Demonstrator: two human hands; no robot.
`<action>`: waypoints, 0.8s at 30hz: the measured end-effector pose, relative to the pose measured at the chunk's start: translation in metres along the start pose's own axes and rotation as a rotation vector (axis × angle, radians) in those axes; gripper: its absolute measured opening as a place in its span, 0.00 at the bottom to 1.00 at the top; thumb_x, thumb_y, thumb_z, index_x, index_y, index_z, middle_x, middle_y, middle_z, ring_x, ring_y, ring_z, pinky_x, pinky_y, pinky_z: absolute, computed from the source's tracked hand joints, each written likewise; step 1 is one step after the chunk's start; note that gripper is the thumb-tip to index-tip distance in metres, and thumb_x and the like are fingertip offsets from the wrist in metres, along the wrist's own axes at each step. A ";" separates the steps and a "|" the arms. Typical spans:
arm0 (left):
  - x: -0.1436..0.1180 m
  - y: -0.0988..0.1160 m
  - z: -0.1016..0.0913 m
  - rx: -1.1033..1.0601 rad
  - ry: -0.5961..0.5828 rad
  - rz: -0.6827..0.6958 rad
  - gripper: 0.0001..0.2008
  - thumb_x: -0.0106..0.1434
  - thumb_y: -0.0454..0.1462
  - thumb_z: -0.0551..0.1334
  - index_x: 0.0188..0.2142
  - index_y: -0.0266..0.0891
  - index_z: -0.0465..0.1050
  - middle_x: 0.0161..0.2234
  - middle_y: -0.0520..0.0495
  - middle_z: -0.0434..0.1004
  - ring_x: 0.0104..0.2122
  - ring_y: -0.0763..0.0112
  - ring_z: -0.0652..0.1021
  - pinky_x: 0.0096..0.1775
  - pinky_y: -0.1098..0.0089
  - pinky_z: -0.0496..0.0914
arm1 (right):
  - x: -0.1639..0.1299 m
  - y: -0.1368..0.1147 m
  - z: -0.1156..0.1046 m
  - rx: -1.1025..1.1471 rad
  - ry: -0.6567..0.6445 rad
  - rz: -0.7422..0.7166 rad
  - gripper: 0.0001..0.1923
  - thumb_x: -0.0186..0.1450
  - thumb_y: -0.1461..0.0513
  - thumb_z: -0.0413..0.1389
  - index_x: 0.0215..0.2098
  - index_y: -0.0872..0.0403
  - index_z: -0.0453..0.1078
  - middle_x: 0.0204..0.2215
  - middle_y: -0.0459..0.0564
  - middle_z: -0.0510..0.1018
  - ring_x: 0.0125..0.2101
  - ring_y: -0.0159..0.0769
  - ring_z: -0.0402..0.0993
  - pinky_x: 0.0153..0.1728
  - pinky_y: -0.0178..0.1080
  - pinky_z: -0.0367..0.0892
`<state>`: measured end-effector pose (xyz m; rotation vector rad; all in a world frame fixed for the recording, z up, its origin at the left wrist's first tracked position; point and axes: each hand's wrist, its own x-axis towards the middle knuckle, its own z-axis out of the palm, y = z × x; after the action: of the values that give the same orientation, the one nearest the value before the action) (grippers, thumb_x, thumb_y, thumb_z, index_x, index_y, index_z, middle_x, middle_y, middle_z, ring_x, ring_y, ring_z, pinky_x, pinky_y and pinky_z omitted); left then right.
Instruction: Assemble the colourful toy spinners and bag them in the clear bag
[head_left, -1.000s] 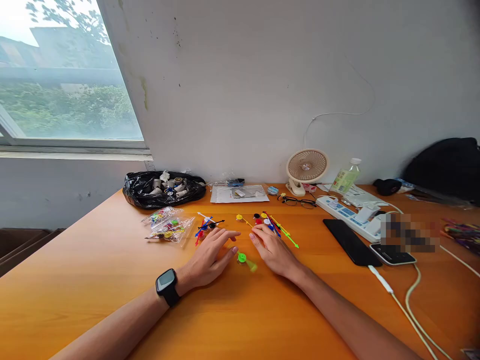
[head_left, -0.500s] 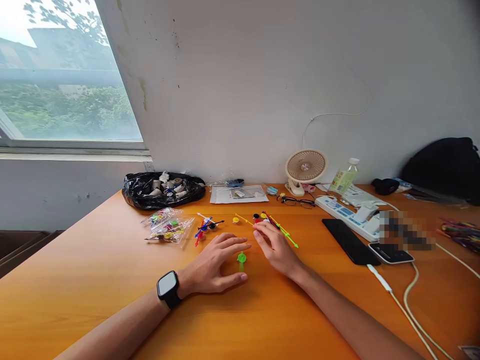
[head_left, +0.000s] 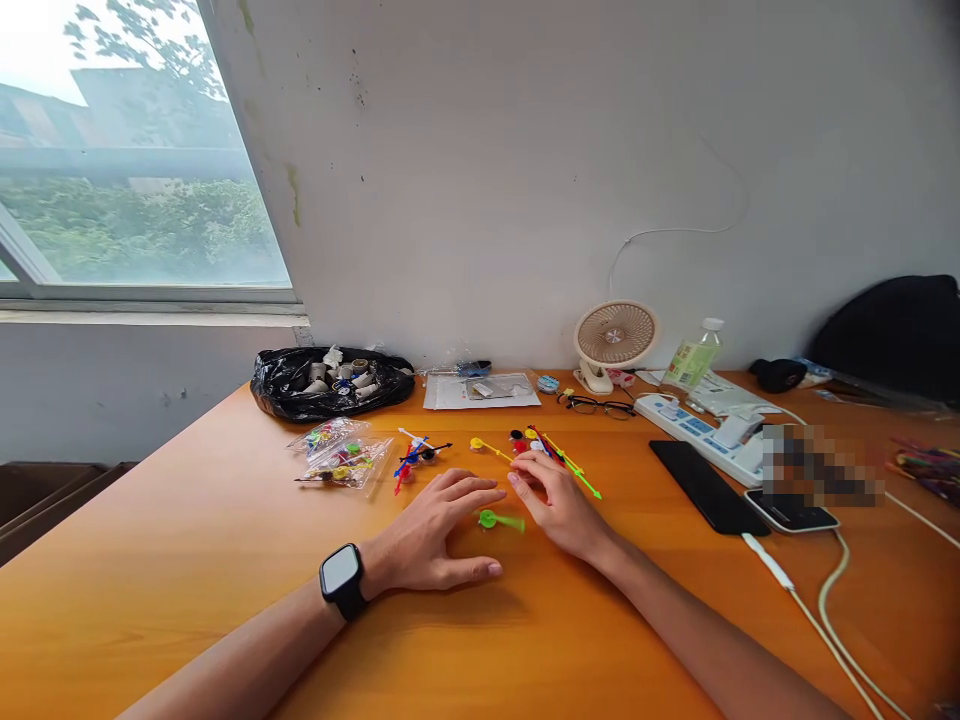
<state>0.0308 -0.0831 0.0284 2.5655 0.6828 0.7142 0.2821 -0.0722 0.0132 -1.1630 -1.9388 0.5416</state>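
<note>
The green spinner lies on the orange table between both hands, its stem blurred and hard to make out. The left hand, at its nine o'clock, rests flat and unclenched, holding nothing; the right hand, at three o'clock, is likewise spread and loose.

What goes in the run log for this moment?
left hand: flat on table, empty | right hand: empty, beside green spinner | spinner: between hands

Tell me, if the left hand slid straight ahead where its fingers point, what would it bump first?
Probably the yellow pick. The left hand lies flat, fingers aimed forward and slightly right, with bare table ahead. The right hand sits close beside that line, so depth leaves some doubt.
</note>
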 end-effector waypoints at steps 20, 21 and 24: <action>-0.002 -0.014 -0.002 0.348 0.137 -0.049 0.12 0.71 0.46 0.64 0.50 0.49 0.82 0.55 0.47 0.82 0.59 0.49 0.73 0.59 0.46 0.69 | 0.003 0.014 -0.016 -0.185 0.323 0.031 0.32 0.74 0.49 0.53 0.15 0.53 0.55 0.16 0.44 0.59 0.20 0.30 0.54 0.26 0.39 0.47; -0.003 -0.019 -0.002 0.409 0.177 -0.085 0.12 0.72 0.45 0.63 0.50 0.48 0.81 0.56 0.46 0.81 0.60 0.48 0.72 0.59 0.45 0.68 | 0.003 0.014 -0.015 -0.181 0.325 0.034 0.32 0.73 0.49 0.53 0.15 0.53 0.54 0.16 0.43 0.57 0.20 0.29 0.53 0.26 0.39 0.47; -0.007 -0.032 -0.003 0.557 0.284 -0.204 0.18 0.72 0.45 0.63 0.58 0.47 0.77 0.64 0.41 0.72 0.65 0.39 0.66 0.61 0.36 0.65 | 0.003 0.013 -0.016 -0.151 0.320 0.045 0.33 0.72 0.48 0.54 0.15 0.53 0.50 0.16 0.42 0.53 0.20 0.29 0.50 0.25 0.39 0.45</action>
<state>0.0125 -0.0609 0.0127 2.8365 1.3823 0.9332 0.3009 -0.0641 0.0150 -1.3036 -1.7028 0.2173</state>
